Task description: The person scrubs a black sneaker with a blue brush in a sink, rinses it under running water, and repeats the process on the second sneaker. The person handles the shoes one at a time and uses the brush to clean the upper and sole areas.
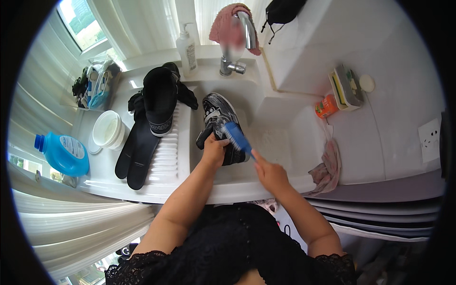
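Note:
A black sneaker (220,114) with whitish, foamy-looking streaks on its upper is held over the sink basin (280,137), toe away from me. My left hand (215,149) grips it by the near left side, fingers closed around its edge. In my right hand (270,173) is a blue scrubbing brush (238,137), its pale bristles against the upper of the shoe. On the ribbed washboard (165,161) to the left stands another black shoe (159,97). Two black insoles (137,159) lie beside it, partly under the shoe.
Left of the washboard are a white tub (108,129), a blue detergent bottle (66,154) and a clear basket (99,85). A pump bottle (186,50) and the faucet (231,66), with a pink cloth, stand behind the basin. A rag (327,166) hangs at the right rim.

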Demonstrator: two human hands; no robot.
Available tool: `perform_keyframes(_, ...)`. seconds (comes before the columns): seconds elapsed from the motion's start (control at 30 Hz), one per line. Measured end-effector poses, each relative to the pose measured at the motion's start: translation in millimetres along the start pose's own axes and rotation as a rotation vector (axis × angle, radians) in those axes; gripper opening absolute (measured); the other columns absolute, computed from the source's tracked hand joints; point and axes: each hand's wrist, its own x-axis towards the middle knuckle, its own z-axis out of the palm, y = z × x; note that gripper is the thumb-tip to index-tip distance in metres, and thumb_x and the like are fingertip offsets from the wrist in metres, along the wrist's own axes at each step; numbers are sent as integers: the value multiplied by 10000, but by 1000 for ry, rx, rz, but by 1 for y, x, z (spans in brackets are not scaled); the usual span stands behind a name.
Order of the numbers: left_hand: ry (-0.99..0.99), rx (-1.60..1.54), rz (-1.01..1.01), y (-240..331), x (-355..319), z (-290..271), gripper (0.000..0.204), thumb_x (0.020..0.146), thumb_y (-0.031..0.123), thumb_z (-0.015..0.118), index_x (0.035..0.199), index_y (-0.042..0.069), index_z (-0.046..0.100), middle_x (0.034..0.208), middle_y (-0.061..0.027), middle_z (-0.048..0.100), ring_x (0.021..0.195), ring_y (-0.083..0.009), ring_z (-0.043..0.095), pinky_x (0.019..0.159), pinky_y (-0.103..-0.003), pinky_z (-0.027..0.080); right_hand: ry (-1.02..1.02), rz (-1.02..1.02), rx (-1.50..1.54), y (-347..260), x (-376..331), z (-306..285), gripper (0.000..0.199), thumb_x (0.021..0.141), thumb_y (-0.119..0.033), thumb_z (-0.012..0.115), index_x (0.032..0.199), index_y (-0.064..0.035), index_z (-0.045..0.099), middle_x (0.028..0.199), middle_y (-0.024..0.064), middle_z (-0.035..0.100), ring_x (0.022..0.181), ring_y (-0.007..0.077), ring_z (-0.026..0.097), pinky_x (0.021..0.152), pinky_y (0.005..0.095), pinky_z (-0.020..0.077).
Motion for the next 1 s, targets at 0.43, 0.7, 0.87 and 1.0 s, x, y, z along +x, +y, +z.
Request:
perform_keyframes(0.43,40,-306,-194,0,-10,21,437,855,-115,472,1259,51,460,1248,-112,541,1178,-286,513,1048,-456,387,116,121,-149,-1,42,2,442,929,-267,508,1366,-250,440,686,181,634,628,397,619,597,507,490)
perform_keyframes(0.7,147,-395,-110,4,7,-6,384,877,-83,483,1233,61,482,1233,-113,550,1173,-286,514,1050,-469,382,-211,128,-179,0,-32,-23,458,931,-282,505,1380,-248,418,709,158,638,667,374,627,610,490,482)
perform_keyframes(0.87,175,-414,-124,1,8,-4,360,907,-31,493,1252,70,477,1244,-105,548,1196,-290,493,1062,-490,358,-151,89,-169,6,-24,-29,451,942,-291,482,1384,-229,412,668,158,628,629,380,620,587,483,484)
perform_keyframes(1.0,170,-393,-145,-6,17,-12,355,928,14,487,1278,69,464,1272,-113,535,1207,-293,485,1071,-499,342,-44,62,-81,-3,22,2,449,943,-283,479,1382,-217,412,655,152,629,612,384,617,583,481,488)
